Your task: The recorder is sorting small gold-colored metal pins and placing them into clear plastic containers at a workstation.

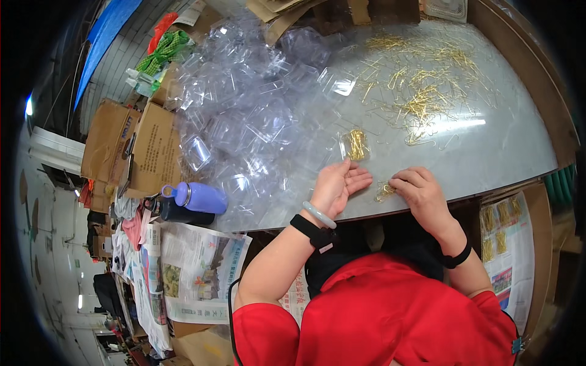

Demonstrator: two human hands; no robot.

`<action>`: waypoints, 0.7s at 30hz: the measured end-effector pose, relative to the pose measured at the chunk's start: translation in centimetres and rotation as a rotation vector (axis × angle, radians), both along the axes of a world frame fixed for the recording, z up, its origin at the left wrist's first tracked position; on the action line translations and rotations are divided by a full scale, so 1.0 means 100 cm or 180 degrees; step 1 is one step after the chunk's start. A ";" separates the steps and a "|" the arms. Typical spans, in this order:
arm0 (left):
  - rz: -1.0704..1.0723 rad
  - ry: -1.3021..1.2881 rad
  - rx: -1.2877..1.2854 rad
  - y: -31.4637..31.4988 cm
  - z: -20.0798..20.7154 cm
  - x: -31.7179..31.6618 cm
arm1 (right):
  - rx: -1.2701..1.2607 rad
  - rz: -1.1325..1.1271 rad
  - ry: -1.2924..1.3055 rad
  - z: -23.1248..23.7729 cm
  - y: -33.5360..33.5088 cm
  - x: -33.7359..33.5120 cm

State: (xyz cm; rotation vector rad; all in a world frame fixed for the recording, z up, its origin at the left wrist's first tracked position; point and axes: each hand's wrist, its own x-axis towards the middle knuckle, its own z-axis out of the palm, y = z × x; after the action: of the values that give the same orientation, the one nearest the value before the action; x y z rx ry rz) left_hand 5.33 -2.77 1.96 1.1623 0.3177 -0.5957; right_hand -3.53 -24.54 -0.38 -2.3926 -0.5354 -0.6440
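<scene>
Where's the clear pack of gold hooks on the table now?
In the head view, the clear pack of gold hooks sits right of centre, just beyond the left hand and left of the main hook pile.

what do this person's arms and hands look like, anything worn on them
The left hand and right hand wear no gloves. The left wrist has a pale, smooth bangle and a black band with a small white tag; the right has a plain black wristband. The short sleeves are red.
</scene>
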 end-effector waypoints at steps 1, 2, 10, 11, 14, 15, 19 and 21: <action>-0.0001 -0.0072 0.0000 0.000 0.000 0.001 | -0.0001 0.0005 -0.0008 0.000 -0.001 0.000; -0.0002 -0.0146 0.0002 0.001 0.001 0.002 | 0.0000 0.0011 -0.0019 0.001 -0.001 0.000; 0.0122 -0.0078 -0.0639 0.020 0.004 -0.068 | 0.0012 -0.0333 -0.0055 0.002 0.004 -0.001; 0.0115 -0.0073 -0.0733 0.016 0.000 -0.072 | 0.0000 -0.0366 -0.0060 0.003 0.007 -0.002; 0.0083 -0.0099 -0.0929 0.002 -0.004 -0.072 | -0.0033 -0.0457 -0.0070 0.003 0.016 -0.004; 0.0046 -0.0133 -0.0971 0.000 -0.008 -0.069 | -0.0020 -0.0452 -0.0053 0.003 0.017 -0.005; -0.0066 -0.0247 -0.0670 0.005 -0.003 -0.074 | 0.0022 -0.0438 0.0026 0.004 0.013 -0.004; -0.0355 -0.0317 -0.0616 0.021 0.001 -0.083 | 0.0035 -0.0423 0.0081 0.005 0.010 -0.003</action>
State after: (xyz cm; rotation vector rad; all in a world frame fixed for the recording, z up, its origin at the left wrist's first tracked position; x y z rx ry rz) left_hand -2.99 -0.67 2.08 1.0235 0.1078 -0.6489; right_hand -3.84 -23.55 0.13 -2.4376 -0.3635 -0.6708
